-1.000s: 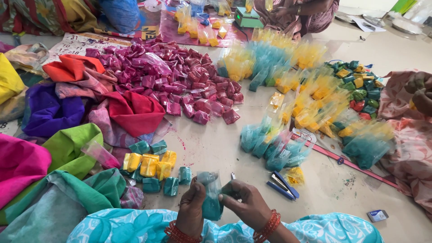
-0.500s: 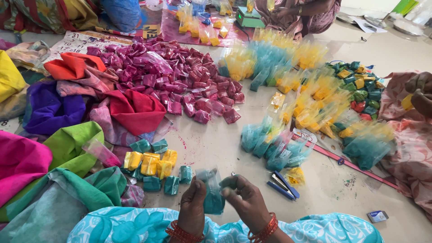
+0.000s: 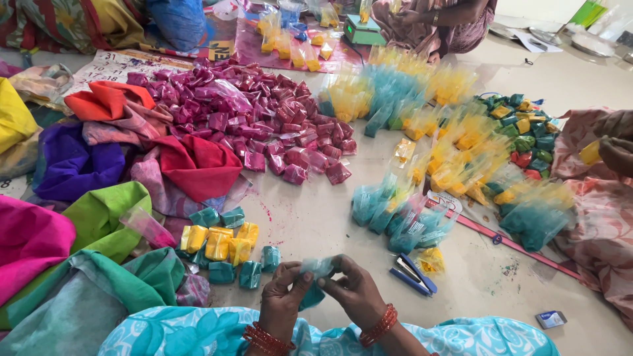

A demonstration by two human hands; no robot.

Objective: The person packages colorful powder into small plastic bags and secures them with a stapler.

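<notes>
Now both hands, left hand point(image 3: 282, 300) and right hand point(image 3: 356, 295), pinch teal powder packet point(image 3: 315, 280); blue stapler point(image 3: 410, 273) near.

Both hands meet low at centre, fingertips pinched together: left hand point(image 3: 282, 298) curled with thumb up, right hand point(image 3: 354, 290) arched over, red bangles on each wrist

packet point(image 3: 315, 278) between both hands; stapler point(image 3: 410, 273) right of it; folded packets point(image 3: 224, 247) left.
</notes>
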